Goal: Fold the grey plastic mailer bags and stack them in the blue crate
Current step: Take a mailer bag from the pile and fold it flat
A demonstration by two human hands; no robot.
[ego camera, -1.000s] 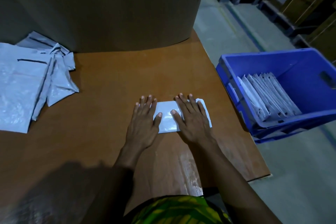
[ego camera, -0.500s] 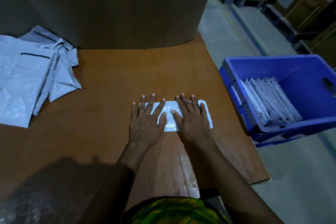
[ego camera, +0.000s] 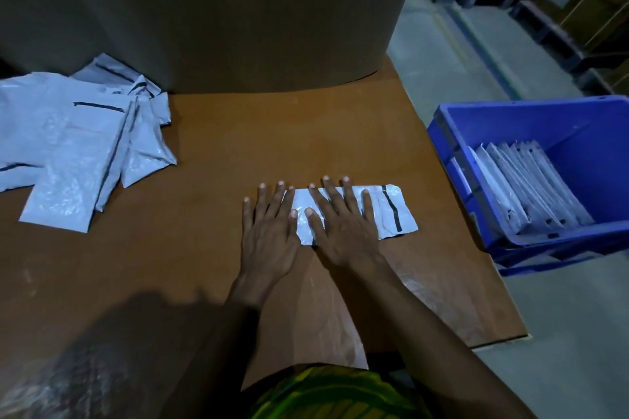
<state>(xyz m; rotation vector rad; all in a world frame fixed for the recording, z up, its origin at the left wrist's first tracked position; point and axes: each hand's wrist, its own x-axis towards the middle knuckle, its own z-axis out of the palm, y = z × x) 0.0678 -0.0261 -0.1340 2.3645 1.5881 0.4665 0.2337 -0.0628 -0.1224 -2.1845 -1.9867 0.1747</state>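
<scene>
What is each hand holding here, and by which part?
Nothing is gripped. Both hands lie flat, pressing the folded mailer to the table: left hand at its left edge, right hand on its middle.

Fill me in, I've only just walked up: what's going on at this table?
A person presses a folded mailer bag flat on the brown table, the right hand spread over it and the left hand at its left end. A pile of unfolded bags lies at the table's left; the blue crate on the right holds a row of folded bags.
</scene>
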